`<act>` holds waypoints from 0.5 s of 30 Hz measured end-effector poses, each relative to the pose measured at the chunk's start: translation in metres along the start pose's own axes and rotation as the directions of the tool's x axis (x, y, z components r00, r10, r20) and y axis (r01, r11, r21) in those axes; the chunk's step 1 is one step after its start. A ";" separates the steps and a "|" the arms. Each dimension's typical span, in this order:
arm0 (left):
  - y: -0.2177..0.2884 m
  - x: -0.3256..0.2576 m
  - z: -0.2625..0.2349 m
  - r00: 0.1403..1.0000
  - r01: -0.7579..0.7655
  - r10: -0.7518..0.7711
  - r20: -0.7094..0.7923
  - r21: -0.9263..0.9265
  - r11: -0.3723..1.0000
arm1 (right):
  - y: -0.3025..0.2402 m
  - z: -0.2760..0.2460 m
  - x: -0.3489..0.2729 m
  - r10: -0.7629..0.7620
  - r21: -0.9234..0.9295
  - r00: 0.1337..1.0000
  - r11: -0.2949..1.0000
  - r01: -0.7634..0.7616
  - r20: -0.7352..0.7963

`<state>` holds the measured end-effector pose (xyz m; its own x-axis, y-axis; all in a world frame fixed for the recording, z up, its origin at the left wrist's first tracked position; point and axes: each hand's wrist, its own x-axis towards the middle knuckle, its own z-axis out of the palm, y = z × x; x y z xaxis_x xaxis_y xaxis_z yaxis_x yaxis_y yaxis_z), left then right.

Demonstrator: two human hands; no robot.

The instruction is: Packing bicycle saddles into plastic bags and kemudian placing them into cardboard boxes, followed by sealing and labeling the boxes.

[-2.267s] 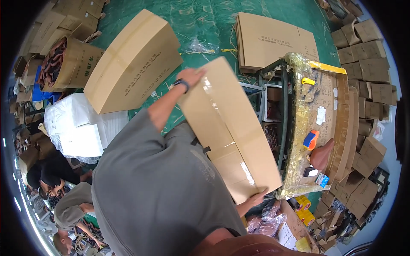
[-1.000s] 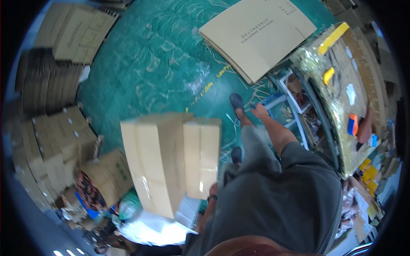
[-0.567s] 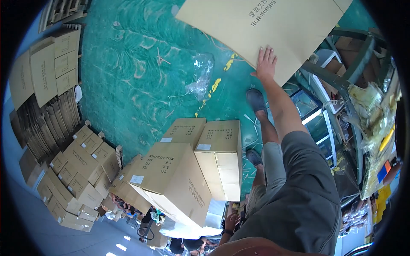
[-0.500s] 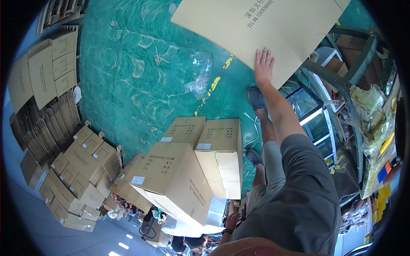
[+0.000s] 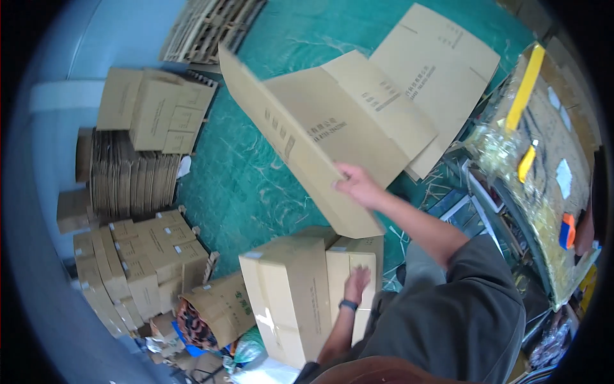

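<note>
Our right hand (image 5: 358, 185) grips the edge of a brown carton (image 5: 358, 125), its fingers curled over the board. The carton is partly unfolded: a long panel stands up at a tilt along its near side, and the wide printed panel and its flaps spread away behind. It is in front of us above the green floor (image 5: 300, 45), and its far right part overlaps some flat cardboard (image 5: 451, 64).

Our left hand (image 5: 358, 281) has its fingers loosely extended, slightly blurred, with nothing seen in its grasp. It is in front of a narrow box (image 5: 350, 261), though we cannot tell whether it touches it. We wear a dark watch (image 5: 348, 304) on that wrist. Just left of the narrow box stands a larger box (image 5: 288, 297), and the carton's near end overlaps the narrow box's top in our view; contact there is unclear.

To our right is a worktable (image 5: 543, 192) covered with cardboard and clear tape, bearing a yellow knife (image 5: 527, 164) and an orange and blue tape dispenser (image 5: 567, 230). Far to our left we see stacked boxes (image 5: 144, 259), bundled cardboard (image 5: 134, 169) and wooden pallets (image 5: 211, 29).
</note>
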<state>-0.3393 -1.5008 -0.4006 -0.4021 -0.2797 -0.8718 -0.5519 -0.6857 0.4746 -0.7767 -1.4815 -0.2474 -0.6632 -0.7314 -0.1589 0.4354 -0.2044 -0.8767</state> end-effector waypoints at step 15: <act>0.040 -0.316 0.051 0.565 -0.189 0.566 0.600 -0.574 0.797 | -0.189 0.041 -0.845 -0.372 -0.387 0.672 0.912 0.136 -0.640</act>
<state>-0.2717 -1.4056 -0.0998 -0.9780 -0.1435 -0.1512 0.0558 -0.8791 0.4733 -0.2739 -0.8513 0.0714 -0.9975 0.0013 -0.0712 0.0712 -0.0341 -0.9969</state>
